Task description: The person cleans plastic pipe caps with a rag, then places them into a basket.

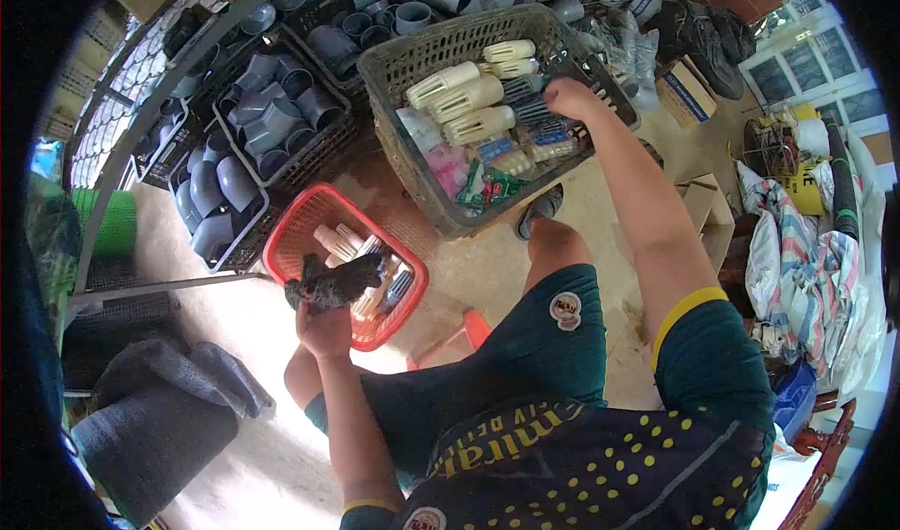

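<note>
My left hand (324, 331) is closed around a crumpled dark cloth (339, 284), held over the red plastic basket (272, 249). Inside that basket lie several cream slotted plastic pieces (339, 241), partly covered by the cloth. My right hand (570, 99) reaches into the large dark crate (398, 160), its fingers curled at the end of a dark grey slotted plastic piece (525, 88). Beside it in the crate are several cream slotted pieces (469, 97). Packets of small parts (487, 185) lie at the crate's near end.
Crates of grey pipe fittings (272, 118) stand on the left and at the back. A grey mesh roll (155, 441) lies at lower left. Cardboard boxes (689, 89) and striped sacks (806, 268) stand at right. A red stool (476, 328) shows beside my leg.
</note>
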A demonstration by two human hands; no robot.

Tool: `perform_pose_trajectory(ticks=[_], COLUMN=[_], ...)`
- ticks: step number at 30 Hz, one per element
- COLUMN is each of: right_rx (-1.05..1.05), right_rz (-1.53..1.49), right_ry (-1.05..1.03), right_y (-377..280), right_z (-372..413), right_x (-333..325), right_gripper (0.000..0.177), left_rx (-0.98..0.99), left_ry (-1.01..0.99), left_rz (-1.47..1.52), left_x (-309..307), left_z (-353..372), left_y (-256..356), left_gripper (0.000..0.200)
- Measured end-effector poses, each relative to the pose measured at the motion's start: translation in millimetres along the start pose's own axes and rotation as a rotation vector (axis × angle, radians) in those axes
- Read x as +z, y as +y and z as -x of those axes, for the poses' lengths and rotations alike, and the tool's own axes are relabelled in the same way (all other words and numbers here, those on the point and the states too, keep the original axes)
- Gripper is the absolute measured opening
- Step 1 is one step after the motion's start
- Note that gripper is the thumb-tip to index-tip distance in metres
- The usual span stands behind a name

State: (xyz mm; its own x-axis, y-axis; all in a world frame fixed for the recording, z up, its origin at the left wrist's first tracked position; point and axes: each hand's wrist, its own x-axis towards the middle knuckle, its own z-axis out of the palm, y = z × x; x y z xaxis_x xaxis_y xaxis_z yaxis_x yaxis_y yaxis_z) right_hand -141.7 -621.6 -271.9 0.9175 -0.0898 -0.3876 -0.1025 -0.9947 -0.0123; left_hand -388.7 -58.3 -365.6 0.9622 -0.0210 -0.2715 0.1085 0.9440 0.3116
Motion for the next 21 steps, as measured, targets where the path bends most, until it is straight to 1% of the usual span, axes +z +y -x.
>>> perform_pose_trajectory(ticks=[2,5,6,8,9,10,12,13,14,15,16,18,19,21], right_rx=[0.09,0.194,0.193,0.165,0.152,0.145,0.088,0.06,0.016,-0.029,-0.075,0.039,0.093,0.055], right_rz=[0.411,0.393,0.427,0.387,0.363,0.303,0.347,0.371,0.404,0.439,0.475,0.497,0.515,0.446], right_ry=[-0.313,-0.475,-0.439,-0.372,-0.341,-0.357,-0.372,-0.38,-0.432,-0.482,-0.528,-0.574,-0.598,-0.689], right_y=[17.2,58.8,45.1,22.6,18.4,23.7,21.4,17.9,23.0,36.1,41.3,21.5,12.8,5.0], right_z=[-11.1,-42.6,-30.9,-14.9,-13.1,-26.5,-28.3,-25.3,-32.3,-49.6,-61.6,-51.5,-43.1,-30.7], right_x=[18.5,66.4,54.4,29.9,28.0,33.7,36.9,34.7,47.9,76.7,88.6,75.9,71.4,52.9], right_gripper=[0.04,0.038,0.041,0.042,0.042,0.049,0.049,0.05,0.055,0.059,0.064,0.062,0.061,0.06], left_rx=[-0.017,-0.025,-0.024,-0.019,-0.019,-0.025,-0.035,-0.037,-0.036,-0.033,-0.021,0.006,0.006,0.047], left_ry=[0.02,0.0,-0.004,0.025,0.041,0.027,-0.01,0.004,0.017,0.028,-0.006,-0.074,-0.127,-0.212], left_rz=[0.055,0.046,0.042,0.008,-0.012,-0.009,-0.002,0.017,0.037,0.057,0.07,0.105,0.11,0.126], left_x=[0.1,10.4,13.7,11.6,9.9,7.7,8.7,11.5,14.4,18.6,20.0,20.2,34.2,55.0], left_z=[-0.6,-3.2,-5.1,-10.3,-10.0,-9.8,-12.2,-11.4,-10.0,-9.0,-8.9,-7.1,-3.5,6.1], left_y=[-1.4,-2.7,-4.2,-5.1,-4.4,-2.9,-1.7,-1.0,0.1,2.3,4.4,4.3,3.0,4.1], left_gripper=[0.053,0.053,0.054,0.054,0.054,0.055,0.057,0.058,0.059,0.06,0.064,0.072,0.076,0.085])
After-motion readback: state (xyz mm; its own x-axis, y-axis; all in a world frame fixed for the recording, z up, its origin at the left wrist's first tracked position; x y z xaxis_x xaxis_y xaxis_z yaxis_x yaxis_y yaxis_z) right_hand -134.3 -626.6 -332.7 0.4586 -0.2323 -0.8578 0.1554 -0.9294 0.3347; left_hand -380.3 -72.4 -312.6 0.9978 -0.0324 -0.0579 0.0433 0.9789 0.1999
